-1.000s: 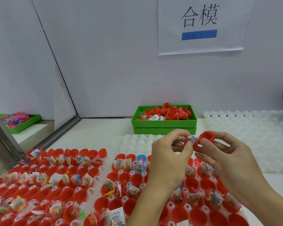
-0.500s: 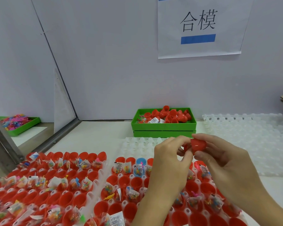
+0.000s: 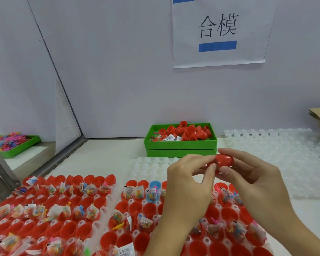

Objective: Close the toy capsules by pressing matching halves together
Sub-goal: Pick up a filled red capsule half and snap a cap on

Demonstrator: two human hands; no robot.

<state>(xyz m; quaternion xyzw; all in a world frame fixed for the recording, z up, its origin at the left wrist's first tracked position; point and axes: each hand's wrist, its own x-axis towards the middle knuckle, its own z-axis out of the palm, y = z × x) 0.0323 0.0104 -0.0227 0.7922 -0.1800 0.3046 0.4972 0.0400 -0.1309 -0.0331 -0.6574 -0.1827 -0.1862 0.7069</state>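
A red toy capsule (image 3: pixel 224 160) is held between both hands above the trays, its two halves joined with a seam showing. My left hand (image 3: pixel 187 183) pinches its left end with thumb and fingers. My right hand (image 3: pixel 251 178) grips its right half from below and above. Below the hands, white holder trays (image 3: pixel 109 197) carry rows of open red capsule halves (image 3: pixel 85 231), many holding small bagged toys (image 3: pixel 90 212). One blue half (image 3: pixel 154 184) stands among them.
A green bin (image 3: pixel 180 145) of loose red capsule halves sits at the back centre. White trays (image 3: pixel 277 154) with no capsules lie to the right. Another green tray of colourful toys (image 3: pixel 13 143) is far left, behind a metal-framed divider (image 3: pixel 0 169). A paper sign hangs on the wall.
A second ago the red halves were apart with a bagged toy showing between them. They have been brought together into one closed capsule, and the hands moved slightly down.
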